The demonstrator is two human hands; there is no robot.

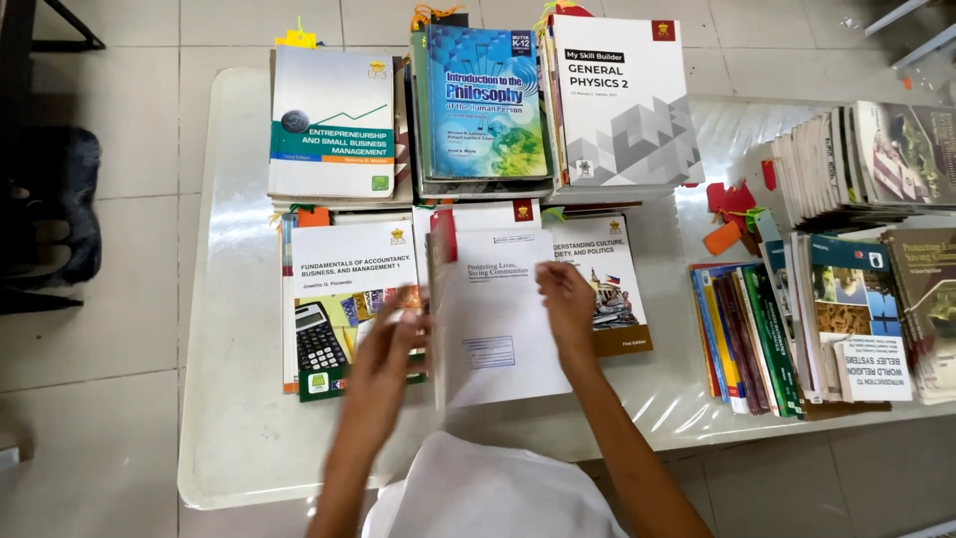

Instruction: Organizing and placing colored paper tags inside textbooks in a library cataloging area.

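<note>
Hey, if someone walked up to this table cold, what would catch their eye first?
Probably the open white book at the middle of the front edge, with the right hand pressed on its page and the left hand at its left side. Next, the blue-covered book topping the centre stack at the back of the white table, and the colourful row of book spines at the right.

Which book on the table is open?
The white book in the front row's middle, right before the person. The right hand rests on its page while the left hand lifts its cover; all others lie shut.
</note>
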